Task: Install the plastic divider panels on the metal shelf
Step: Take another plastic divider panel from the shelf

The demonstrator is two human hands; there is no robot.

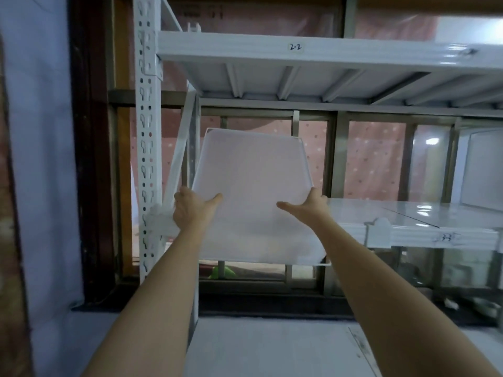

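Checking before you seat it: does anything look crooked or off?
The panel is not seated: both hands, left and right, hold it tilted at the left end of the shelf, its near edge overhanging. No damage visible.

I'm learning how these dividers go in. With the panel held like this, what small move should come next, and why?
Probably ease the translucent divider panel forward and stand it upright. Left hand and right hand grip its side edges, it leans back, and its near edge hangs in front of the lower shelf's front beam, beside the slotted upright post.
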